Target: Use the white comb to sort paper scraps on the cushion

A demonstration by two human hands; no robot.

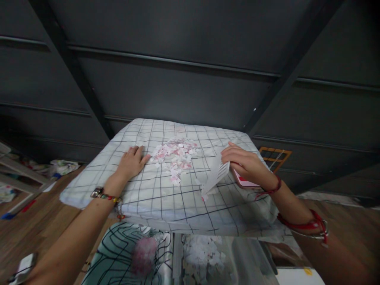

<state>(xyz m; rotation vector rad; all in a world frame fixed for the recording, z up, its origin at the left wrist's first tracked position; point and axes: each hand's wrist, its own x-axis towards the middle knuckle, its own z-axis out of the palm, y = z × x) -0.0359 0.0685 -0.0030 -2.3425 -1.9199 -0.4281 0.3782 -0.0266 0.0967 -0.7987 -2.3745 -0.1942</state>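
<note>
My left hand [132, 161] lies flat on the checked tablecloth [166, 206], fingers stretched out and holding nothing. Just right of its fingertips is a loose heap of small white and pink paper scraps [178, 150], with more trailing toward the front. My right hand [242, 160] grips the upper edge of a thin white slotted sheet [216, 174], which stands tilted with its lower edge down by the cloth. A few scraps lie at that lower edge. Partly hidden beneath my right wrist, a pink-and-red flat object [246, 182] rests on the cloth.
In front of the table are a clear plastic bin [249, 257] holding white scraps [203, 253] and a green patterned cloth [113, 249] bearing a pink fluffy clump [144, 255]. Dark panels [178, 87] rise behind. An orange frame [283, 158] stands at the right.
</note>
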